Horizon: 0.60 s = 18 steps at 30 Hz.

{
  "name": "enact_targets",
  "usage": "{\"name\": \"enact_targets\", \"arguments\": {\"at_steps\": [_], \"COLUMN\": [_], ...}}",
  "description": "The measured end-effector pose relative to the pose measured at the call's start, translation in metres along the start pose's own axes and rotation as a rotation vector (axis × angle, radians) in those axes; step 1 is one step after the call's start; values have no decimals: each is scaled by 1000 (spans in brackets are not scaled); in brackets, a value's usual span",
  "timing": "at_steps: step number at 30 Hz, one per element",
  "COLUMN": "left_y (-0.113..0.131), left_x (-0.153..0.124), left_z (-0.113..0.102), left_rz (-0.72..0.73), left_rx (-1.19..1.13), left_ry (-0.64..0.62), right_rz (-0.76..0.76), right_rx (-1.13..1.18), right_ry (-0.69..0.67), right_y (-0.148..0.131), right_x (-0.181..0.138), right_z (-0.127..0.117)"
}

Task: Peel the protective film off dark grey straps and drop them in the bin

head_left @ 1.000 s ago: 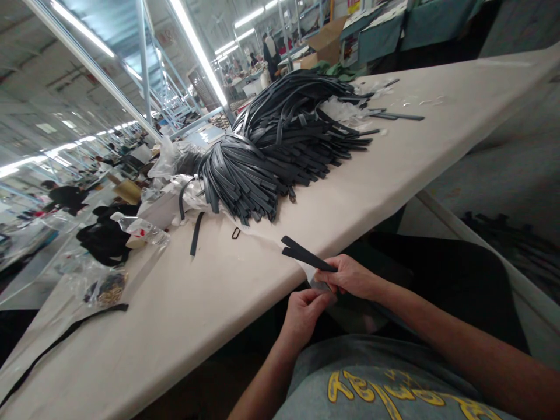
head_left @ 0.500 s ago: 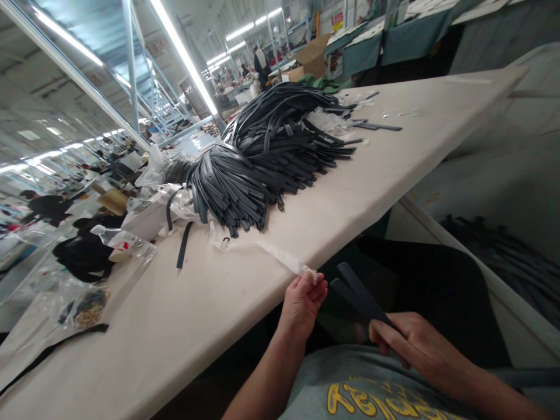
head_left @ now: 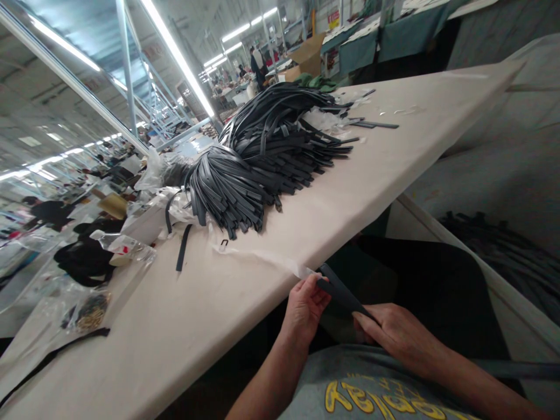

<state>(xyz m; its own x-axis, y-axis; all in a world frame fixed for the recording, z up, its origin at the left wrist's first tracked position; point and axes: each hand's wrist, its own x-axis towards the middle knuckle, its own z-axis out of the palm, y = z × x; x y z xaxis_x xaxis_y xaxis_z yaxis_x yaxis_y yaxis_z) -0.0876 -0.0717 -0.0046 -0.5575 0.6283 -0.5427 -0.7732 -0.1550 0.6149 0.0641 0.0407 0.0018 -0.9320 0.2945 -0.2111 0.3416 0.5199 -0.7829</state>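
Observation:
My right hand (head_left: 396,333) grips a doubled black strap (head_left: 339,290) just below the table's near edge. My left hand (head_left: 304,306) pinches the strap's far end, where a strip of clear plastic film (head_left: 266,255) trails up onto the cream table (head_left: 184,326). A big pile of dark straps (head_left: 266,151) lies on the table beyond my hands, their cut ends pointing toward me.
A loose strap (head_left: 184,248) and a small metal buckle (head_left: 224,242) lie by the pile. Clear bags with small hardware (head_left: 90,309) and a black bundle (head_left: 85,259) sit at the left. Two straps (head_left: 371,123) lie at the far right. People work in the background.
My right hand dropped with the strap from table height to my lap, then brought its tip back to my left hand. My left hand rose to the table edge, holding the film.

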Motion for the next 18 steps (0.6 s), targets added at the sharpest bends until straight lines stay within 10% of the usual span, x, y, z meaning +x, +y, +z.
{"name": "enact_targets", "arguments": {"at_steps": [18], "left_y": [-12], "left_x": [-3], "left_z": [-4], "left_rz": [3], "left_rx": [-3], "left_ry": [28], "right_rz": [-4], "right_rx": [-47], "right_ry": [-20], "right_y": [-5], "right_x": [14], "right_z": [9]}}
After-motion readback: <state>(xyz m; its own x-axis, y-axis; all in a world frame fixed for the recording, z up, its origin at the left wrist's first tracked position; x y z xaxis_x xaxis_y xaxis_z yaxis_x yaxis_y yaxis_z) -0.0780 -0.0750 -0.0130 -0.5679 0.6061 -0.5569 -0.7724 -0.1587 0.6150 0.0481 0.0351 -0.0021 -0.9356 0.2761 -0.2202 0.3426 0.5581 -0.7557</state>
